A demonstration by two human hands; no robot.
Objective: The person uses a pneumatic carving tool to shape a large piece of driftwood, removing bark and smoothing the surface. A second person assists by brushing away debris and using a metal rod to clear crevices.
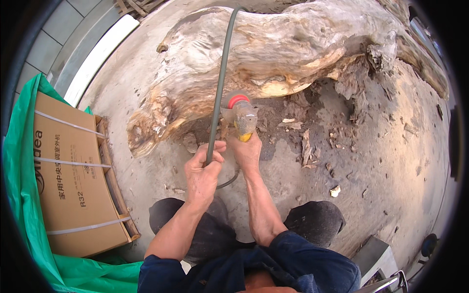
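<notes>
My right hand (246,146) is wrapped round the yellow and grey body of an angle grinder (245,117). Its round red head (238,100) points at the lower near side of a big weathered log (278,49); whether it touches the wood I cannot tell. Closed round a thick grey-green cable (220,83), my left hand (202,168) sits just left of the grinder. From that hand the cable runs up and over the log, and a darker loop (228,183) of it hangs below, between my wrists.
Bark pieces (306,149) and crumbs lie on the concrete floor (371,180) right of the grinder. A strapped cardboard box (73,185) on a wooden pallet (115,180), partly under green sheeting (22,161), stands at the left. A grey metal object (376,259) is at lower right.
</notes>
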